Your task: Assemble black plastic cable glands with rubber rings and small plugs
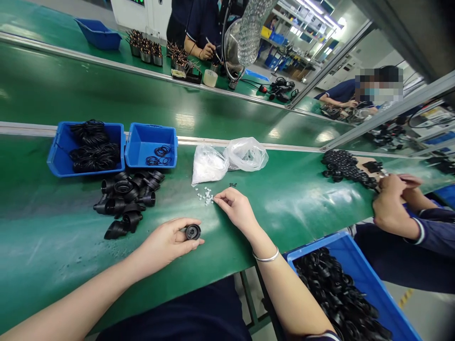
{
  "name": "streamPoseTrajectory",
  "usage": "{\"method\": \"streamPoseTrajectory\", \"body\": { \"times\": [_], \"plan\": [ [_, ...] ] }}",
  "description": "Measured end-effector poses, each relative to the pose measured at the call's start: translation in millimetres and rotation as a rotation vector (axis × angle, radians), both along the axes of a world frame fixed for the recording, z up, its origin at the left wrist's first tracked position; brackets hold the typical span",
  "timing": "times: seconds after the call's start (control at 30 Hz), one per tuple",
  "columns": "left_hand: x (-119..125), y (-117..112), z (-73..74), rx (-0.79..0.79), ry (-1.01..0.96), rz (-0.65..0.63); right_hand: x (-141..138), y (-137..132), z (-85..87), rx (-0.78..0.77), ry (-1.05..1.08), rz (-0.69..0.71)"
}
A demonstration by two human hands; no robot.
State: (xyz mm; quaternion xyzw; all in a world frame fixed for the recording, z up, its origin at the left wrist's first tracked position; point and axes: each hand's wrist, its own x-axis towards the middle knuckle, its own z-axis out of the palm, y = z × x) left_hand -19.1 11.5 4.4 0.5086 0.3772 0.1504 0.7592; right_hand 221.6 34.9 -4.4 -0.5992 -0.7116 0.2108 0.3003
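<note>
The left hand [165, 244] is shut around a round black rubber part [193, 232], just above the green counter [53, 265] at 11 o'clock. The right hand [236, 208] is at 12 o'clock, with a silver bangle [266, 256] on its wrist. Its fingers [217, 201] come together right by a small heap of white bits [205, 195], but you cannot tell if they hold one. A big blue bin [369, 279] full of black rubber parts sits at 4 o'clock, beside the counter. A pile of black rubber elbows [126, 203] lies at 11 o'clock. Behind it are two blue bins [151, 137] with black rings in them. Two plastic bags [245, 154] lie at 12 o'clock. At 2 o'clock, a co-worker's hands [389, 199] are near a tray of black rings [343, 166].
</note>
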Motion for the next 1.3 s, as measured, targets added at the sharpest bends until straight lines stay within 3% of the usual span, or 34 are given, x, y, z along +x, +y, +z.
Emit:
{"method": "streamPoseTrajectory", "body": {
  "times": [0.13,0.23,0.37,0.57,0.73,0.9,1.13,1.23,1.3],
  "plan": [
    [0,-1,-5.3,0.026,-0.028,0.029,-1,-1,2.7,0.011,-0.04,0.002],
    [-2,-3,-8.4,0.088,-0.055,0.068,-13,-15,11.8,0.106,-0.013,-0.014],
    [-3,-5,-6.3,0.309,0.036,0.095,-43,-47,18.3,0.202,0.017,0.124],
    [-3,-5,-0.9,0.62,0.239,0.05,-66,-70,1.9,0.335,-0.169,0.194],
    [-3,-9,-5.2,0.678,0.27,0.02,-67,-73,7.1,0.418,-0.413,0.261],
    [-3,-11,-6.7,0.71,0.28,0.016,-68,-70,11.3,0.429,-0.461,0.318],
    [-4,-7,-5.1,0.643,0.25,0.053,-70,-69,14.3,0.317,-0.419,0.292],
    [-3,-6,-6.0,0.389,0.156,0.071,-54,-61,16.6,0.259,-0.243,0.269],
    [-1,-6,-7.3,0.212,0.062,0.088,-31,-48,14.3,0.243,-0.13,0.093]
  ]
}}
